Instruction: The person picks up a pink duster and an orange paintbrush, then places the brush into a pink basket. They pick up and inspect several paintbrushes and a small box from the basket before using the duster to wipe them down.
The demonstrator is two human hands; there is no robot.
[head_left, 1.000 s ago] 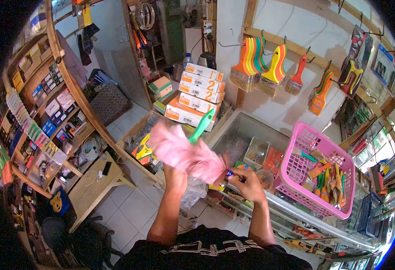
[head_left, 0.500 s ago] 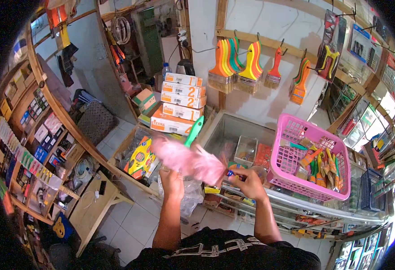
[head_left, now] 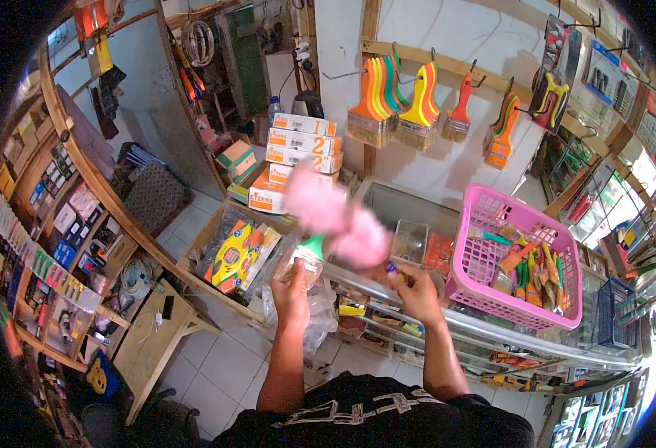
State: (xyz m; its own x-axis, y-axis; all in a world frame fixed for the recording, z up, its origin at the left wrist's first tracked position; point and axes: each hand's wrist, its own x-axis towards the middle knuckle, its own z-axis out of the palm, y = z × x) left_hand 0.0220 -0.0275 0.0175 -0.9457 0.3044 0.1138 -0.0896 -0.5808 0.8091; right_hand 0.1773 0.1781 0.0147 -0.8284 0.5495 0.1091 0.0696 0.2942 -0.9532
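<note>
My left hand [head_left: 291,300] is closed around the bristle end of a paintbrush [head_left: 308,256], whose green handle points up and away from me. My right hand [head_left: 418,296] grips the dark blue handle of a fluffy pink duster [head_left: 361,237]. The duster is smeared by motion and covers part of the brush's handle. Beyond my right hand, a pink plastic basket [head_left: 456,269] stands on the glass counter with several paintbrushes [head_left: 535,278] inside, their handles orange and green.
Orange-and-white boxes [head_left: 298,142] are stacked behind the duster. A wooden tray [head_left: 227,302] with a yellow packet [head_left: 237,257] and clear plastic bags lies left of my hands. Several paintbrushes [head_left: 369,104] hang from wall hooks. A small wooden table [head_left: 151,355] stands lower left.
The duster has swung up off the paintbrush, uncovering its metal band and bristle end. Its fluffy head now hides part of the boxes. Both hands keep their hold.
</note>
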